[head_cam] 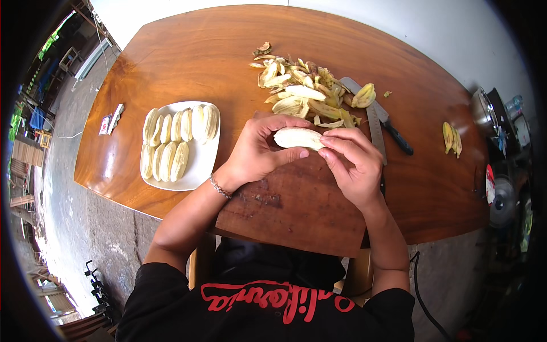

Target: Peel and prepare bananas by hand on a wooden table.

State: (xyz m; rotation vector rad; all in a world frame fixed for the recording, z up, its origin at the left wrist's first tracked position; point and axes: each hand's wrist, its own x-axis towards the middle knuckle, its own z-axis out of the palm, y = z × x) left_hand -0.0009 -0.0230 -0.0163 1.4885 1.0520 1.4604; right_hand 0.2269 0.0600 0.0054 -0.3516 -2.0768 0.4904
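Observation:
Between my two hands is a peeled banana [297, 138], held level above a dark wooden cutting board [295, 205]. My left hand [260, 147] grips its left end between thumb and fingers. The thumb and fingertips of my right hand [354, 160] pinch its right end. Just beyond my hands lies a heap of banana peels [295, 81]. To the left, a white square plate [198, 164] bears two rows of peeled bananas [171, 160].
A knife with a dark handle [397, 137] and another long blade [376, 132] lie right of the peels. An unpeeled banana piece [364, 95] rests by them. More small bananas [452, 139] lie farther right. Small packets [112, 121] are at the table's left. A metal pot [483, 107] stands beyond the right edge.

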